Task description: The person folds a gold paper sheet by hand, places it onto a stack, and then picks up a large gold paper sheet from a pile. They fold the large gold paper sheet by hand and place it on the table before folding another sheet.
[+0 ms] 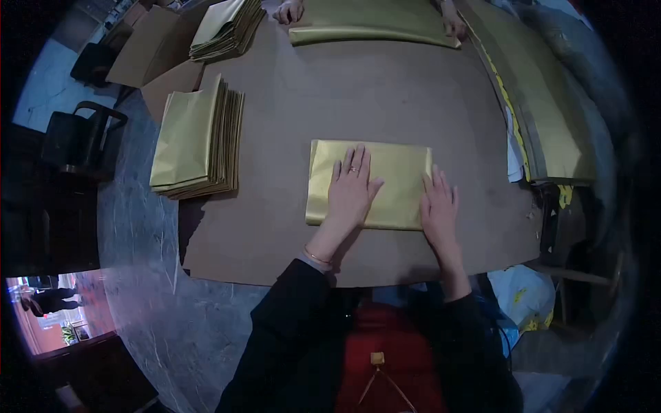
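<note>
A folded gold sheet (396,186) lies flat on the brown table (275,241) in front of me. My left hand (350,193) rests on its left half, palm down with the fingers stretched out. At the sheet's right edge, my right hand (439,206) lies with fingers extended, its fingertips by the upper right side. Neither hand grips anything. To the left stands a thick stack of folded gold sheets (186,144).
Another gold stack (224,31) sits at the far left beside an open cardboard box (155,45). Across the table, another person's hands (289,12) hold down a wide gold sheet (372,20). A long gold pile (537,103) lines the right side. A chair (79,141) stands left.
</note>
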Available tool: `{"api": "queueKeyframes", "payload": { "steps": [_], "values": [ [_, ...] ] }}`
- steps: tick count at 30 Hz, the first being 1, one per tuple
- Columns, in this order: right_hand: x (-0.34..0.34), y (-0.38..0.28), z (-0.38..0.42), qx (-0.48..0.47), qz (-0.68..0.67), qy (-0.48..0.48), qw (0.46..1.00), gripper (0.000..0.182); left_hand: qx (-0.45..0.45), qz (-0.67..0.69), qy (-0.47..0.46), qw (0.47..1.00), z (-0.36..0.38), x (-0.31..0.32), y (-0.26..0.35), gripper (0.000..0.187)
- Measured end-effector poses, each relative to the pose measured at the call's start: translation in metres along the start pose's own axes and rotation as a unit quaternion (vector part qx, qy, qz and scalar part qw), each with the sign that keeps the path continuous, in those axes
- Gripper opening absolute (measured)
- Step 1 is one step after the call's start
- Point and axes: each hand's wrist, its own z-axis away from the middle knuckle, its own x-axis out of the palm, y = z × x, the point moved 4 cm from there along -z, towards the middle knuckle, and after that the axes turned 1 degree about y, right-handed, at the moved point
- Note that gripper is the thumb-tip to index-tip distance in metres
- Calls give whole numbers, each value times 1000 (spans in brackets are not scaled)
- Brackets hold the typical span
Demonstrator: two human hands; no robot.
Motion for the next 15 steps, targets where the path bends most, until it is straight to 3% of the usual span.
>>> {"api": "queueKeyframes", "payload": {
  "steps": [15],
  "values": [
    [-2,-2,1,-16,23,18,999,44,4,-6,18,1000,-2,3,0,61]
  ]
}}
